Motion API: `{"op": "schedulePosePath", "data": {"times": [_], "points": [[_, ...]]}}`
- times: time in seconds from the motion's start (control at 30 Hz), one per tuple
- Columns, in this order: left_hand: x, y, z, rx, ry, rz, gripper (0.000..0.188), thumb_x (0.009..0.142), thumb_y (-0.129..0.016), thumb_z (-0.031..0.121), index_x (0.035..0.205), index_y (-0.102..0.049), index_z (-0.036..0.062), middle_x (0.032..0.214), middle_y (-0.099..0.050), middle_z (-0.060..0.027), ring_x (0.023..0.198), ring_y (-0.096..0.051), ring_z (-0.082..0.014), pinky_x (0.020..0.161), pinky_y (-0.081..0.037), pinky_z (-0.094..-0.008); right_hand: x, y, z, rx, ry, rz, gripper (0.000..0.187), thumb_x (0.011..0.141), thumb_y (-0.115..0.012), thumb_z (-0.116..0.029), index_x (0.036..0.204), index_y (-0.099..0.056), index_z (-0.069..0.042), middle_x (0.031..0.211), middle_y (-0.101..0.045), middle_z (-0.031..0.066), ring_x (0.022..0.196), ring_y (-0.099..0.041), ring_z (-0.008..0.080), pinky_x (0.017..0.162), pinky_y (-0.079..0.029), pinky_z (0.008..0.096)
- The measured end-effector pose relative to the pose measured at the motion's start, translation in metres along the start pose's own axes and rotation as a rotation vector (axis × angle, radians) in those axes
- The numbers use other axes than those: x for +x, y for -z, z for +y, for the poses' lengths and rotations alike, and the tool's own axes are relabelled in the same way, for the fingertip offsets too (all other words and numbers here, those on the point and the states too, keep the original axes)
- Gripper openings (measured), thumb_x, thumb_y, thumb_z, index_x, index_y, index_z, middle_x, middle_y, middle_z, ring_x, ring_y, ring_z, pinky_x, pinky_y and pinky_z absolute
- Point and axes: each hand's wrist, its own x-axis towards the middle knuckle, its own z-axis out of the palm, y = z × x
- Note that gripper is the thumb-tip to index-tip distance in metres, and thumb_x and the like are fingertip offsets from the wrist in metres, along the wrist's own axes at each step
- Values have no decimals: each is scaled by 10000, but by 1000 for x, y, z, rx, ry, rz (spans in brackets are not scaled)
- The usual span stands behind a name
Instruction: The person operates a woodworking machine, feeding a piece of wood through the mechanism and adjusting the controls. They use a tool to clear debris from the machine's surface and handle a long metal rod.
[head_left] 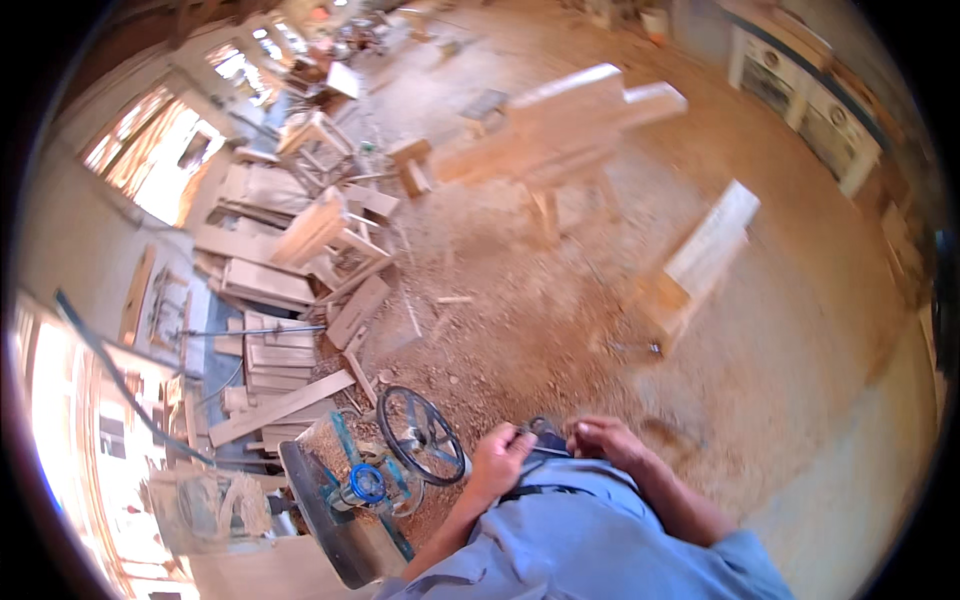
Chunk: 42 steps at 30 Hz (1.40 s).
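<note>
Both of my hands are in front of my waist, over the blue shirt [570,535]. My left hand [500,460] has its fingers curled round a small dark thing whose kind I cannot make out. Just beyond it, between the hands, shows another dark shape [547,440]. My right hand [606,440] is beside this shape with bent fingers; what they pinch, if anything, is hidden. Left of my left hand stands a machine with a black spoked handwheel [454,447] and a smaller blue wheel [367,483]. The handwheel is apart from my hand.
Wood shavings [500,350] cover the floor ahead. Stacked boards [265,280] and wooden frames line the left wall. A large wooden slab [540,125] rests on supports ahead, and a long timber block [715,240] lies to its right. Cream cabinets [800,100] stand at the far right.
</note>
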Motion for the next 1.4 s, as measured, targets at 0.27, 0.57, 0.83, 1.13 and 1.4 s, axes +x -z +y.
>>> {"op": "schedulePosePath", "data": {"times": [0.27, 0.57, 0.83, 1.13, 1.4], "points": [[75, -40, 1, 98, -197, -191, 226, 847, -658, 204, 840, -622, -19, 775, -561, -184, 735, -576, -354, 646, -445, -419, -6, -30, -55, -482, 25, 41, 232, 981, -504, -159, 1091, -632, -1, 851, -627, 7, 790, -555, 86, 721, -469, 254], [215, 27, 129, -436, -803, 42, 315, 848, -675, 202, 1072, -644, -18, 1152, -614, -229, 1104, -560, -378, 929, -448, -470, 44, 48, -125, 137, 97, 588, 170, 930, -507, -113, 1004, -604, 5, 659, -545, 48, 586, -519, 150, 539, -440, 302], [248, 69, 261, -1140, -1172, 161, 382, 859, -640, 316, 1116, -622, 34, 1155, -588, -204, 1051, -543, -347, 973, -414, -502, 77, 101, -181, 523, 206, 788, 157, 956, -473, -144, 985, -576, -29, 656, -550, 62, 557, -526, 174, 497, -451, 310], [212, 10, 310, -2121, -1264, -328, 460, 870, -602, 445, 1166, -598, 93, 1158, -560, -177, 990, -523, -312, 1022, -377, -537, 88, 128, -212, 478, 83, 597, 157, 939, -472, -167, 973, -575, -52, 663, -571, 68, 559, -524, 211, 537, -471, 364], [163, -78, 367, -3341, -1317, -1602, 530, 881, -568, 560, 1211, -576, 145, 1160, -534, -152, 937, -506, -281, 1065, -344, -568, 71, 181, -250, 385, 149, 479, 203, 961, -448, -179, 980, -580, -25, 641, -562, 65, 526, -532, 205, 485, -436, 337]]}}
